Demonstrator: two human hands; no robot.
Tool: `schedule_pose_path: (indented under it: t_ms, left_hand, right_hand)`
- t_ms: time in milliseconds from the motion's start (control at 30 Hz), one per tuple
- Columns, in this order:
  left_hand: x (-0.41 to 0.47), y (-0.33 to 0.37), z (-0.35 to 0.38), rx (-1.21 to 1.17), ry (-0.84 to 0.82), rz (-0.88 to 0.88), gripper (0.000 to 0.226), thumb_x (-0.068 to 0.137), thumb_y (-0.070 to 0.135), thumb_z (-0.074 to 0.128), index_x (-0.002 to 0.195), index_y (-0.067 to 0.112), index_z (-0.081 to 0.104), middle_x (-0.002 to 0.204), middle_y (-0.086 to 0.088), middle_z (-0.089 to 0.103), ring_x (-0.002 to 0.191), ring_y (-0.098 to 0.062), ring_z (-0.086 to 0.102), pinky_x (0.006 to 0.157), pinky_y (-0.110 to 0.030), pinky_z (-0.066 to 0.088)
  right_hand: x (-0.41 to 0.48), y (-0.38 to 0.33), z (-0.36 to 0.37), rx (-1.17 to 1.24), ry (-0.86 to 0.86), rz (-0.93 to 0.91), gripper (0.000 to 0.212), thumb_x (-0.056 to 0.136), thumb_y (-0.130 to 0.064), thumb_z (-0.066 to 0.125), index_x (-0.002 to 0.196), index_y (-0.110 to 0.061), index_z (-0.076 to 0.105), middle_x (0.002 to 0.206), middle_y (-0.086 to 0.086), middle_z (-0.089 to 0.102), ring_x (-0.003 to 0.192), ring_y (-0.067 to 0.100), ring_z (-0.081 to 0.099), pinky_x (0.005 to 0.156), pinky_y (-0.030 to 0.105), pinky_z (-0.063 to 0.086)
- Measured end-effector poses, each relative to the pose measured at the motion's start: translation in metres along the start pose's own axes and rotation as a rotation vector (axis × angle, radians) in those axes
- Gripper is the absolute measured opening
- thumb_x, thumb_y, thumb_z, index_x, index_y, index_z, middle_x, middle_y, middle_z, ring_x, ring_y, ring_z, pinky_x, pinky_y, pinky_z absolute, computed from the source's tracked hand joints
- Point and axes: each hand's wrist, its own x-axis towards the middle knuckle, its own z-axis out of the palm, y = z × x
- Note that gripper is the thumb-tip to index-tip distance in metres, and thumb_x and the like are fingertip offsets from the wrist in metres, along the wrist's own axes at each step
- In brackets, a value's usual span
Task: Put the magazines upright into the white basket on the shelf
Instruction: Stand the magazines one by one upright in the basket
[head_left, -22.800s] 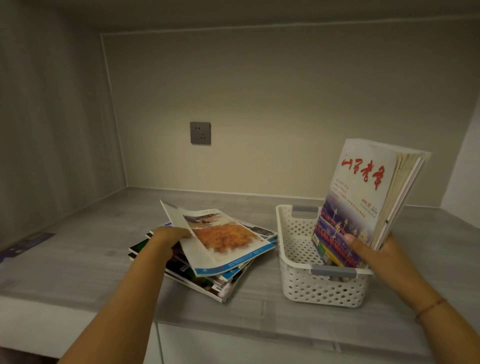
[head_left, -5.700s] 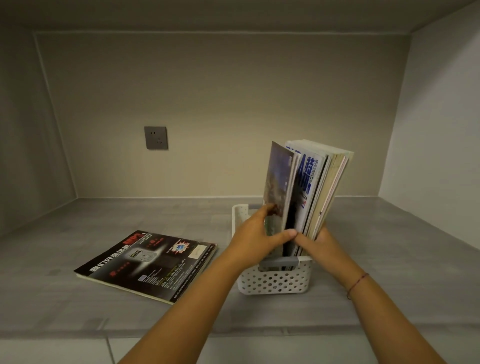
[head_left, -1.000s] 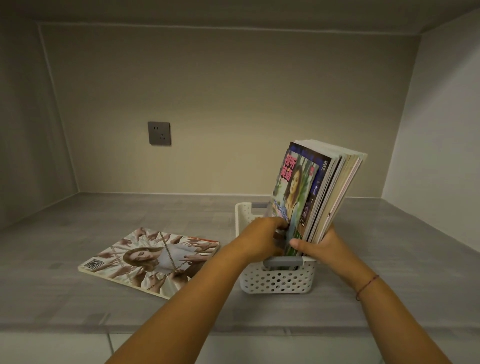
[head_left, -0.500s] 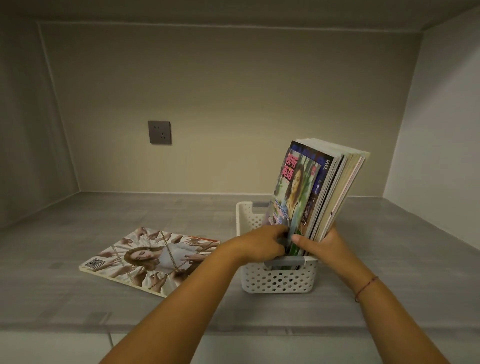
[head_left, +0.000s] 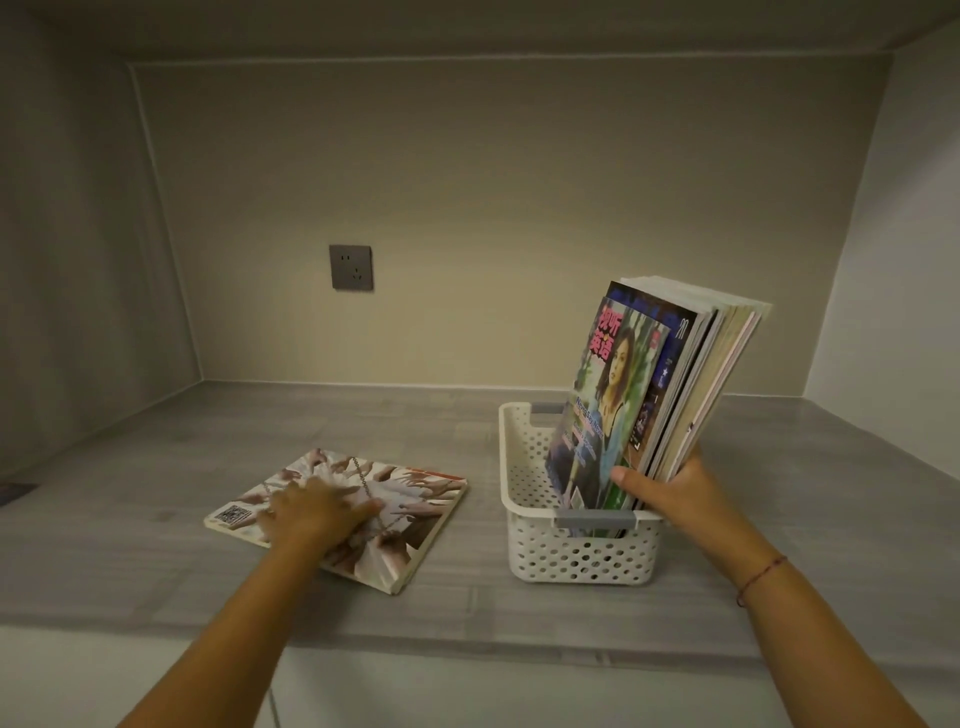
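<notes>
A white perforated basket (head_left: 571, 551) stands on the grey shelf, right of centre. Several magazines (head_left: 654, 384) stand in it, leaning to the right; the front one shows a woman on a green cover. My right hand (head_left: 670, 488) grips the lower right edge of this upright stack. One magazine (head_left: 410, 499) with a pale cover of many hands lies flat on the shelf, left of the basket. My left hand (head_left: 311, 512) rests flat on top of that magazine, fingers spread.
A grey wall socket (head_left: 351, 267) sits on the back wall. The shelf is a recess with side walls left and right and a low ceiling. The shelf's front edge (head_left: 467, 642) runs just below the basket.
My left hand has left the basket and moved left and down onto the flat magazine. My right hand keeps its hold on the upright stack.
</notes>
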Motion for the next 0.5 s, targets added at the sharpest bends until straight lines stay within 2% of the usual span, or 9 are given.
schedule_pose_path:
  t_ms: [100, 167, 233, 333, 400, 500]
  left_hand:
    - [0.024, -0.039, -0.008, 0.056, -0.030, -0.173, 0.123, 0.055, 0.090, 0.050, 0.146, 0.011, 0.026, 0.153, -0.019, 0.025, 0.140, -0.038, 0.023, 0.114, -0.053, 0.019]
    - [0.034, -0.053, -0.015, 0.040, -0.057, -0.236, 0.126, 0.048, 0.091, 0.053, 0.143, 0.010, 0.032, 0.149, -0.020, 0.033, 0.137, -0.039, 0.029, 0.113, -0.051, 0.021]
    - [0.038, -0.060, -0.019, 0.020, -0.064, -0.263, 0.128, 0.044, 0.091, 0.057, 0.140, 0.009, 0.038, 0.146, -0.018, 0.038, 0.133, -0.037, 0.035, 0.112, -0.048, 0.025]
    - [0.038, -0.061, -0.020, 0.067, 0.027, -0.266, 0.124, 0.046, 0.086, 0.062, 0.140, 0.009, 0.038, 0.148, -0.017, 0.033, 0.135, -0.036, 0.032, 0.111, -0.048, 0.025]
    - [0.035, -0.058, -0.019, 0.083, 0.098, -0.254, 0.123, 0.051, 0.081, 0.066, 0.142, 0.007, 0.031, 0.149, -0.017, 0.030, 0.136, -0.036, 0.029, 0.110, -0.051, 0.024]
    - [0.031, -0.056, -0.017, 0.083, 0.169, -0.239, 0.122, 0.055, 0.076, 0.069, 0.144, 0.005, 0.024, 0.148, -0.018, 0.030, 0.136, -0.035, 0.031, 0.108, -0.050, 0.027]
  right_hand:
    - [0.000, -0.001, 0.001, -0.012, -0.005, 0.000, 0.062, 0.070, -0.030, 0.074, 0.125, -0.026, 0.047, 0.109, -0.013, 0.060, 0.099, 0.000, 0.056, 0.071, 0.011, 0.046]
    - [-0.001, -0.002, 0.002, -0.025, -0.004, 0.003, 0.056, 0.072, -0.028, 0.074, 0.122, -0.028, 0.048, 0.106, -0.015, 0.060, 0.097, -0.002, 0.056, 0.065, 0.007, 0.045]
    - [-0.001, -0.003, 0.001, -0.024, -0.004, 0.008, 0.056, 0.071, -0.030, 0.074, 0.121, -0.029, 0.049, 0.106, -0.016, 0.061, 0.097, -0.002, 0.056, 0.066, 0.007, 0.044]
    - [-0.002, -0.004, 0.002, -0.019, -0.013, 0.017, 0.067, 0.064, -0.041, 0.073, 0.124, -0.027, 0.048, 0.108, -0.014, 0.061, 0.097, -0.001, 0.056, 0.070, 0.013, 0.045]
    - [-0.003, -0.005, 0.002, -0.015, -0.017, 0.023, 0.074, 0.059, -0.048, 0.071, 0.125, -0.026, 0.047, 0.110, -0.011, 0.061, 0.100, 0.003, 0.057, 0.075, 0.017, 0.046]
    - [-0.004, -0.006, 0.002, -0.011, -0.018, 0.018, 0.073, 0.057, -0.050, 0.070, 0.123, -0.028, 0.049, 0.109, -0.013, 0.061, 0.100, 0.002, 0.057, 0.074, 0.016, 0.046]
